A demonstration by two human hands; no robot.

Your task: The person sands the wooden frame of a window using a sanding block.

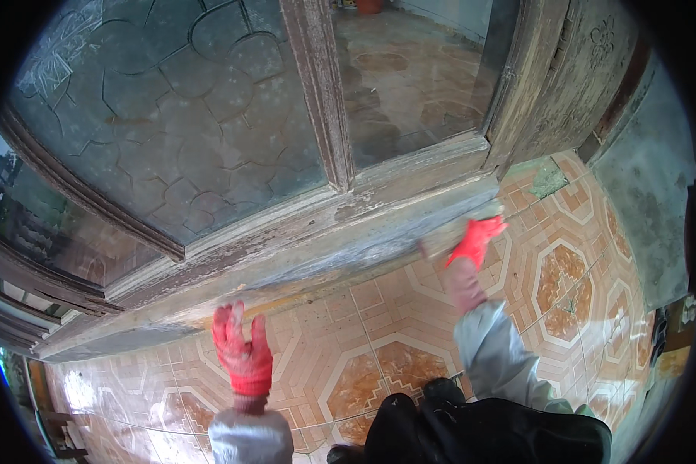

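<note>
My left hand (242, 352), in a red glove, is held over the tiles with its fingers spread and nothing in it. It is just in front of the window's low concrete sill (340, 255). My right hand (476, 240), in a similar red glove, reaches to the right end of that sill and is smeared by motion. A pale, flat-looking object (444, 238) is in or beside its fingers, too blurred to name. Grey smears mark the sill's face. Above the sill stands the weathered wooden window frame (321, 85), its paint peeling around dusty glass.
Patterned brown floor tiles (410, 309) run up to the sill. A greenish broken piece (549, 178) lies on the floor near the right corner. A worn wooden panel (572, 85) and a grey wall (649, 185) bound the right side. Dark boots (441, 390) show below.
</note>
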